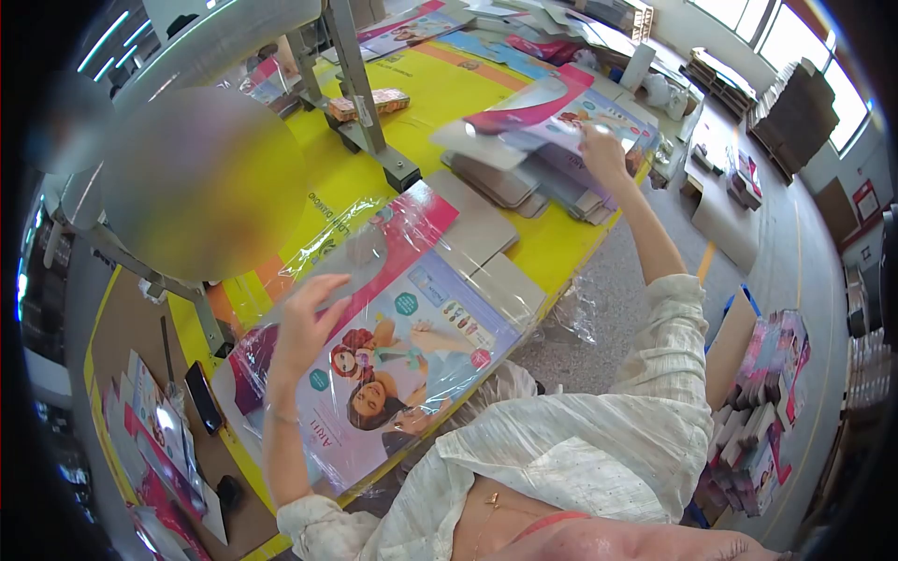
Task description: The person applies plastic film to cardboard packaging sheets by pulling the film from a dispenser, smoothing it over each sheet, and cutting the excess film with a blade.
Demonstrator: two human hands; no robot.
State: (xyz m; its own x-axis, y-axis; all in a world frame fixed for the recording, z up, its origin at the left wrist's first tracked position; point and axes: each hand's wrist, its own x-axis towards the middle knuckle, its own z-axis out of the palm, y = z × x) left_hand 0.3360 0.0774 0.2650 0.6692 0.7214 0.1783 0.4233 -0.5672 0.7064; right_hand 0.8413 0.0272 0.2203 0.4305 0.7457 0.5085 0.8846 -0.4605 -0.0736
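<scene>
A printed cardboard package (398, 351), pink and lilac with a picture of a person and a doll, lies in front of me under clear plastic film (327, 458). My left hand (313, 323) is over its left side, fingers bent and apart, close to the film. Further off at the right, my right hand (603, 154) has its fingers curled on a similar printed cardboard piece (561, 112). That piece is tilted and partly smeared by motion above a stack of grey cardboard pieces (496, 182).
A metal frame (360, 103) stands over the yellow table (421, 89), beside a small patterned block (379, 103). A phone (203, 397) and more printed pieces (154, 421) lie at left. Several stacked packages (758, 421) sit low at right. A blurred patch hides the upper left.
</scene>
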